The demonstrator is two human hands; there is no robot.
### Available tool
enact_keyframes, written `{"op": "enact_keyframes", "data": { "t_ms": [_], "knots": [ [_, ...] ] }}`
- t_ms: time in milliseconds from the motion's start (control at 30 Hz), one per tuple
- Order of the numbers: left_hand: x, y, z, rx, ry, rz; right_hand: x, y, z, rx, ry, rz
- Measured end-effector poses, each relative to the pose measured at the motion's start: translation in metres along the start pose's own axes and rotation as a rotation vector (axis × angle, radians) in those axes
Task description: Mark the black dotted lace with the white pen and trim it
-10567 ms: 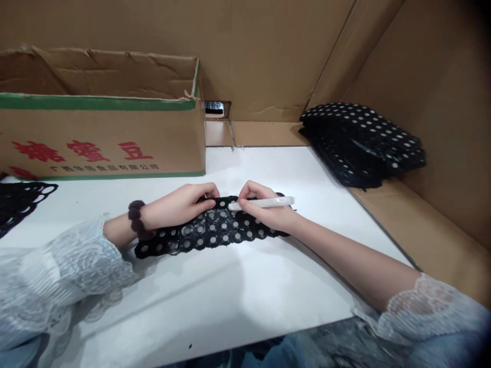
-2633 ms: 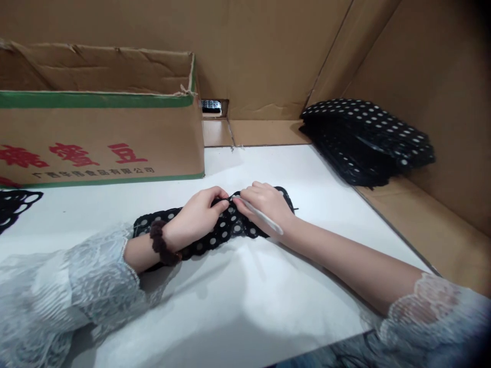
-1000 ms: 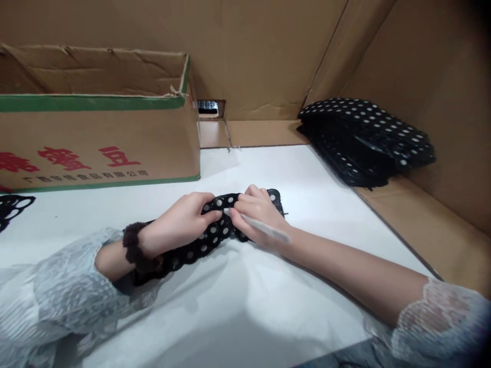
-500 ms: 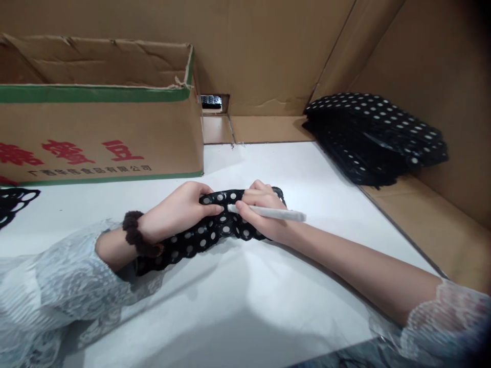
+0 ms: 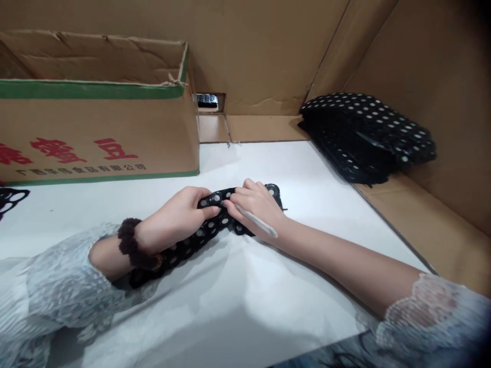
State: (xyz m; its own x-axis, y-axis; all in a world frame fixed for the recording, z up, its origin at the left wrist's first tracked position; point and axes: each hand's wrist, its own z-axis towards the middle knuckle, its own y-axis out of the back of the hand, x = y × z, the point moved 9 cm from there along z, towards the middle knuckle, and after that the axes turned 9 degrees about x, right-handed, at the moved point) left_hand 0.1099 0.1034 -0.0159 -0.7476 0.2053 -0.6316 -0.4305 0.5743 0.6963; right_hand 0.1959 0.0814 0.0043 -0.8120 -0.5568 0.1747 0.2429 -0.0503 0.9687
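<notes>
A strip of black fabric with white dots and scalloped edges (image 5: 199, 234) lies on the white table, bent at its middle. My left hand (image 5: 178, 217) pinches its upper edge, thumb on top and fingers hidden behind or under it. A slim white pen-like tool (image 5: 257, 221) is held in my right hand (image 5: 255, 207), gripped like a pencil. Its tip meets the fabric right beside my left thumb; the tip's kind is too small to tell. The fabric's right end shows past my right hand.
An open cardboard box (image 5: 103, 122) with green edges and red characters stands at the back left. At the right, a stack of black dotted fabric (image 5: 368, 133) rests by the cardboard wall (image 5: 433, 76). Black openwork material (image 5: 11, 199) lies at the far left.
The tool has swung steeper, its rear end dropping toward my right wrist. My right hand has shifted slightly left, closer to my left thumb. The whole view has moved a little.
</notes>
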Motion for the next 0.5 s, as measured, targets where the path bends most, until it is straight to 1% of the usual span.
{"op": "enact_keyframes", "data": {
  "t_ms": [67,133,300,367,467,500],
  "knots": [
    [-0.004,0.001,0.000,0.000,-0.034,0.035,-0.001,0.004,-0.001,-0.024,0.000,-0.027],
    [-0.006,0.004,0.001,-0.010,-0.048,0.097,-0.006,0.005,-0.002,-0.027,-0.008,0.022],
    [-0.009,0.008,0.003,-0.037,-0.112,0.230,-0.021,0.007,-0.007,-0.044,-0.065,0.332],
    [-0.010,0.009,0.003,-0.060,-0.139,0.283,-0.023,0.014,-0.011,-0.116,-0.082,0.406],
    [-0.011,0.008,0.002,-0.092,-0.148,0.389,-0.019,0.031,-0.022,-0.283,-0.041,0.466],
    [-0.011,0.008,0.001,-0.095,-0.148,0.425,-0.019,0.033,-0.024,-0.302,-0.029,0.528]
  ]
}}
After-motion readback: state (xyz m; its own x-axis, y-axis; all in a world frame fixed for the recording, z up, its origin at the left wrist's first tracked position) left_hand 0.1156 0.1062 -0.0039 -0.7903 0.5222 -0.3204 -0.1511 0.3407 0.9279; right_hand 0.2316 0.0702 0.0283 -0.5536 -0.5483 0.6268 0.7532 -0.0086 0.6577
